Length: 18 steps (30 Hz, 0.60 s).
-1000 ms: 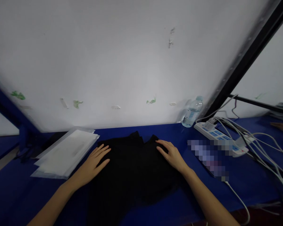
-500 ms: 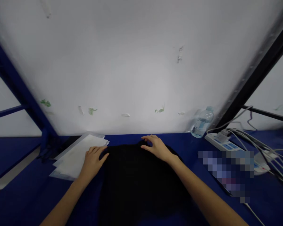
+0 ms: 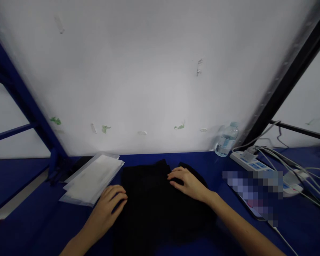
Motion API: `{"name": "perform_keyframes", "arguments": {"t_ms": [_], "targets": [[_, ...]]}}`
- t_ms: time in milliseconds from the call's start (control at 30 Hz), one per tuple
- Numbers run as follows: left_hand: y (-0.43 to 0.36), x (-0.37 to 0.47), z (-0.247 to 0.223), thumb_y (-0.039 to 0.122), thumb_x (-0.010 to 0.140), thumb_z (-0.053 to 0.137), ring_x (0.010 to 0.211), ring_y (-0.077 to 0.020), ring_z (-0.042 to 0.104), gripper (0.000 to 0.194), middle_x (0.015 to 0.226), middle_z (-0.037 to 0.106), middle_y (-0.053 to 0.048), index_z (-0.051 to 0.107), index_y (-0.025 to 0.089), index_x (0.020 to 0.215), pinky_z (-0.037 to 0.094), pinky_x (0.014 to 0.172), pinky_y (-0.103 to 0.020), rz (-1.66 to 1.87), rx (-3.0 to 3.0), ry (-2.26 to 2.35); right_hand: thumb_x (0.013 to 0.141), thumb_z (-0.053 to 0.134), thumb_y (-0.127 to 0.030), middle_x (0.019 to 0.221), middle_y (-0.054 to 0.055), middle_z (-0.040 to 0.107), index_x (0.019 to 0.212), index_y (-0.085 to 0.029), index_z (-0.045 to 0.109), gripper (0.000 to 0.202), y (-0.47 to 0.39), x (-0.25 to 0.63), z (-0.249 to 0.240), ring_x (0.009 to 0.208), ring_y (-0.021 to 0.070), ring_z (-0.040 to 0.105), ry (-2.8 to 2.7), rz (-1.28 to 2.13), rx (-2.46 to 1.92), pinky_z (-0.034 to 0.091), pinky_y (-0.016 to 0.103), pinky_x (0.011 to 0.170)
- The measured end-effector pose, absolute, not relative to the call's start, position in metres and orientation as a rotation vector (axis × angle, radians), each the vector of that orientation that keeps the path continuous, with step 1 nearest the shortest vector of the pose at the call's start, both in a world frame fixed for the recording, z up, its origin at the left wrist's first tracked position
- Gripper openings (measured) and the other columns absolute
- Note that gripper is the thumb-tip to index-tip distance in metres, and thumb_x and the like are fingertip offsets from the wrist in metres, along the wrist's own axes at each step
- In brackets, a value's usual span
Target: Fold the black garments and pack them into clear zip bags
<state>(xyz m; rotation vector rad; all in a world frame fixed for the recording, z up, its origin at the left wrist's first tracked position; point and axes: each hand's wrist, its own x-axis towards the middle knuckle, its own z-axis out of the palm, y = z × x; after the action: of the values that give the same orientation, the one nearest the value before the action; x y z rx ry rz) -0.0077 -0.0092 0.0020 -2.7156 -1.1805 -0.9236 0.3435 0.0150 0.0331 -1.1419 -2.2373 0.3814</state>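
Observation:
A black cloth (image 3: 152, 199) lies spread on the blue table, its upper edge uneven with a small raised fold near the middle. My left hand (image 3: 109, 208) rests at the cloth's left edge, fingers apart and curved. On the cloth's upper right part lies my right hand (image 3: 188, 183), thumb and fingers apart, pointing left. Neither hand visibly grips the fabric. Just beyond my left hand is a stack of whitish plastic bags (image 3: 93, 179).
A water bottle (image 3: 226, 140) stands against the white wall (image 3: 149, 78). To the right lie a power strip (image 3: 252, 161) with tangled cables and a blurred-out phone-like device (image 3: 252, 199). A blue frame post (image 3: 29, 92) rises at left, a black one (image 3: 288, 78) at right.
Both hands have moved nearer to me; my left hand has come off the bags' side down to the cloth's left edge. The cloth's top fold now shows uncovered. The view has shifted slightly.

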Motion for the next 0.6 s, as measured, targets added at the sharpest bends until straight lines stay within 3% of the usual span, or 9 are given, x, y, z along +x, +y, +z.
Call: {"name": "perform_keyframes", "arguments": {"t_ms": [100,167,267,367,500,600], "targets": [[-0.017,-0.008,-0.007,0.027,0.093,0.053,0.124,-0.0236,0.051,0.03,0.126,0.061,-0.002,0.057,0.029,0.122,0.038,0.107,-0.046,-0.78,-2.775,-1.186,0.09,0.055,-0.032,0.104,0.001,0.07,0.102,-0.027,0.067,0.018,0.021,0.354,0.029,0.102,0.0185,0.059,-2.143,0.302,-1.258,0.044,0.036,0.094],[-0.018,-0.006,-0.007,0.028,0.095,0.047,0.134,-0.0233,0.041,0.045,0.139,0.052,-0.002,0.041,0.029,0.14,0.032,0.112,-0.049,-0.733,-2.765,-1.245,0.088,0.057,-0.032,0.101,0.004,0.071,0.101,-0.024,0.068,0.019,0.037,0.362,0.03,0.096,0.0205,0.061,-1.989,0.192,-1.416,0.046,0.038,0.09],[-0.015,-0.002,-0.006,0.029,0.098,0.042,0.14,-0.0235,0.03,0.055,0.151,0.038,-0.003,0.023,0.029,0.149,0.029,0.112,-0.05,-0.6,-2.793,-1.312,0.079,0.066,-0.027,0.087,0.007,0.072,0.091,-0.019,0.07,0.014,0.06,0.372,0.034,0.085,0.0236,0.064,-1.902,0.152,-1.539,0.048,0.04,0.081],[-0.007,-0.003,-0.009,0.033,0.097,0.043,0.141,-0.0262,0.027,0.053,0.152,0.036,-0.002,0.027,0.033,0.148,0.03,0.11,-0.054,-0.446,-2.844,-1.268,0.081,0.063,-0.025,0.082,0.003,0.072,0.083,-0.021,0.07,0.008,0.061,0.376,0.04,0.081,0.0208,0.064,-1.917,0.177,-1.514,0.049,0.036,0.079],[-0.013,-0.007,-0.006,0.03,0.096,0.045,0.14,-0.0269,0.029,0.052,0.149,0.04,-0.003,0.032,0.03,0.146,0.029,0.11,-0.057,-0.522,-2.794,-1.212,0.089,0.055,-0.029,0.1,0.001,0.071,0.096,-0.026,0.067,0.015,0.02,0.382,0.041,0.1,0.0184,0.061,-1.9,0.159,-1.37,0.046,0.035,0.092],[-0.042,-0.001,0.004,0.027,0.095,0.049,0.135,-0.0226,0.04,0.048,0.142,0.05,-0.001,0.04,0.031,0.142,0.039,0.108,-0.044,-0.584,-2.85,-1.084,0.088,0.057,-0.029,0.101,0.003,0.07,0.095,-0.027,0.069,0.014,-0.013,0.39,0.026,0.104,0.0205,0.061,-1.944,0.223,-1.332,0.046,0.039,0.094]]}}
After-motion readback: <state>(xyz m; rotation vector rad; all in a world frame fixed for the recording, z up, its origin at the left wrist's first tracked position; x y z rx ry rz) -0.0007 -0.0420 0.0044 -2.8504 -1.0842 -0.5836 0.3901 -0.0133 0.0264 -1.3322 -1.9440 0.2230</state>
